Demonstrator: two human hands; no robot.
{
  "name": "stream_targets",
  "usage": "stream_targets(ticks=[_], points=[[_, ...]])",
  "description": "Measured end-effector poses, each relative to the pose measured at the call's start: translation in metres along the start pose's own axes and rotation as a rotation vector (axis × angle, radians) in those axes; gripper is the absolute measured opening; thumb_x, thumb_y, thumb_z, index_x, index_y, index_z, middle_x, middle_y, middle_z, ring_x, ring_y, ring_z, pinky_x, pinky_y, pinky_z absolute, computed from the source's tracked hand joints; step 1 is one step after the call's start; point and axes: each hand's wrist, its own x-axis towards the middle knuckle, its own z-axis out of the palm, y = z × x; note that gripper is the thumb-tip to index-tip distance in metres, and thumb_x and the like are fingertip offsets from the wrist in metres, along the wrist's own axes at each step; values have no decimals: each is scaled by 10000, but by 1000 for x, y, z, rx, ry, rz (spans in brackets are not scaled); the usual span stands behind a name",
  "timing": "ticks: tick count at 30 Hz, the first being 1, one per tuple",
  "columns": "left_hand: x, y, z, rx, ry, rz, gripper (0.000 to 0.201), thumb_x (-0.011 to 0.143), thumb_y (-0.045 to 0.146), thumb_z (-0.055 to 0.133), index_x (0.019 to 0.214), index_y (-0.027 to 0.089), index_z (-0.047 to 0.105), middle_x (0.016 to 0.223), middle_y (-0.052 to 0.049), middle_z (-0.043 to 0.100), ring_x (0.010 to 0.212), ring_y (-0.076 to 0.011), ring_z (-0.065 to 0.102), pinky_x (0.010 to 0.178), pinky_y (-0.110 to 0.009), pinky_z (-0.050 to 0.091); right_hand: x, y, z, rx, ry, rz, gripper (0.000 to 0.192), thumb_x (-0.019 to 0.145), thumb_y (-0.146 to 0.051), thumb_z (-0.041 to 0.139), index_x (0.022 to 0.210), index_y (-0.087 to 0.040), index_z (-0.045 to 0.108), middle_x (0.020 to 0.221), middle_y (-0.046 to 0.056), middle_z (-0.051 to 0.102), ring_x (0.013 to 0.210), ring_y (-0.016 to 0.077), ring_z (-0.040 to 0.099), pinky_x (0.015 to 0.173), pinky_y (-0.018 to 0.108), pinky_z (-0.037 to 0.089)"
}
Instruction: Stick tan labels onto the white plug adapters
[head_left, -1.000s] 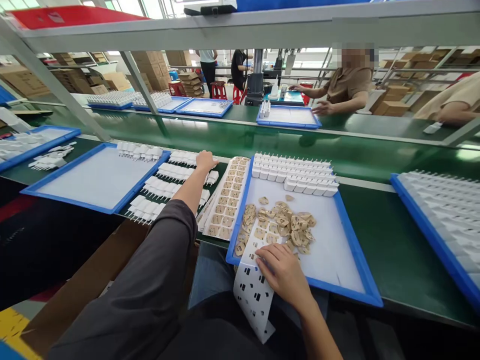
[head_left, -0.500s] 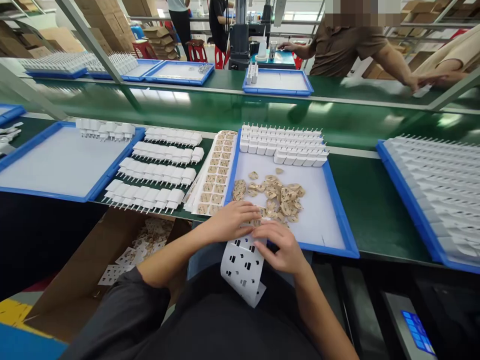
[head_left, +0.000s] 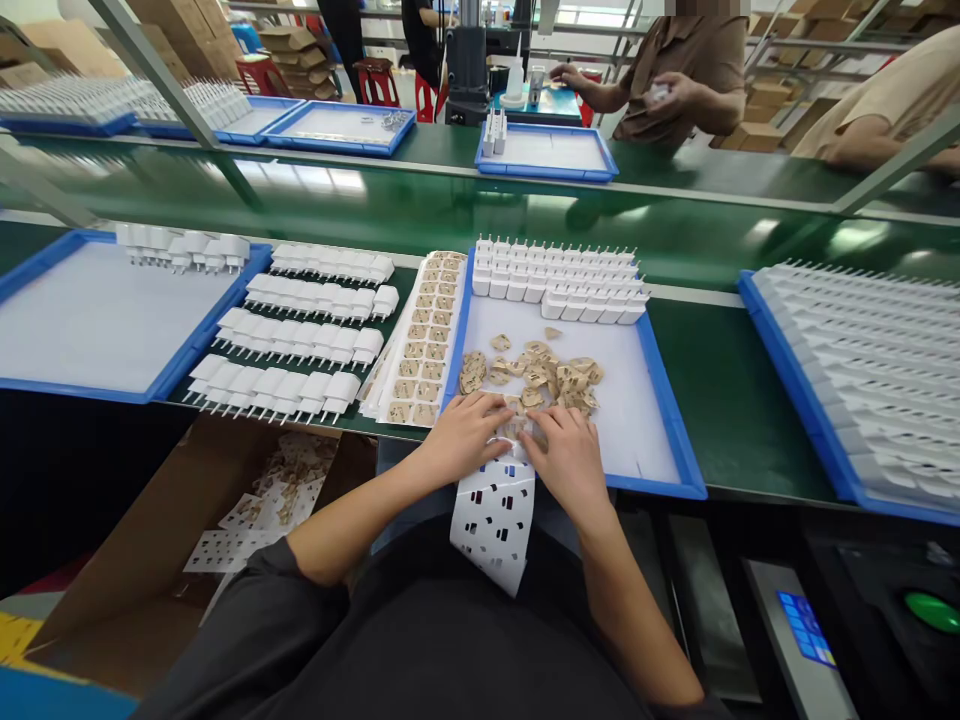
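Note:
A white sheet with punched holes point(head_left: 493, 515) curls down over the tray's near edge toward my lap. My left hand point(head_left: 469, 435) grips its upper left side, fingers bent over the top. On the opposite side my right hand point(head_left: 568, 458) is closed on the same sheet, thumb toward the middle. Tan cut-out pieces point(head_left: 555, 372) lie loosely piled just beyond my fingertips, inside the blue-rimmed tray point(head_left: 670, 415). White plug adapters point(head_left: 559, 275) stand in rows at the back of this tray. What the fingertips pinch at the sheet's top is partly hidden.
Left of the tray lies a stack of tan sticker sheets point(head_left: 420, 345), then rows of white plugs point(head_left: 300, 335) and another tray point(head_left: 82, 330). A full plug tray point(head_left: 870, 380) is at right. A cardboard box point(head_left: 135, 560) stands below. Co-workers sit across the bench.
My right hand has turned and settled closer over the sheet's top edge. The sheet hangs straighter. The view has shifted slightly, and the co-worker opposite has drawn one hand back.

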Motion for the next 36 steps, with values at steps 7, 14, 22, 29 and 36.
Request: stream_targets(ticks=[7,14,22,29,36], points=[[0,1,2,38,-11,-23,434,904,338,706,1303,184,637,1306,-136,644,1215,-325,596,981,-461,471,3,-4,-3,-25,-20,-30,124,958,-270,622,1011,-209,715,942,90,722,962,305,589,802,433,392],[2,2,1,73,-16,-25,393,940,368,655,1304,220,631,1283,-106,645,1211,-289,591,967,-408,454,5,-7,-3,-49,-36,4,123,945,-285,658,1019,-203,711,959,84,733,985,291,622,819,408,374],[2,8,-8,72,-121,-73,421,973,390,611,1352,207,600,1348,-108,613,1266,-296,549,1002,-438,423,12,-7,0,-50,-51,17,75,948,-219,632,902,-200,688,893,61,734,927,261,638,812,388,359],[4,7,-7,81,-135,-76,438,975,395,604,1372,210,585,1364,-113,610,1273,-303,550,1015,-450,418,11,0,-9,92,-123,-98,113,968,-191,578,862,-193,619,892,82,690,893,275,616,794,392,403],[3,6,-18,-42,-164,-93,514,960,351,599,1433,177,499,1409,-138,613,1310,-313,555,1051,-447,430,1,0,-21,649,-115,-103,96,1037,-268,440,968,-240,501,1067,82,660,1001,226,651,867,359,512]])
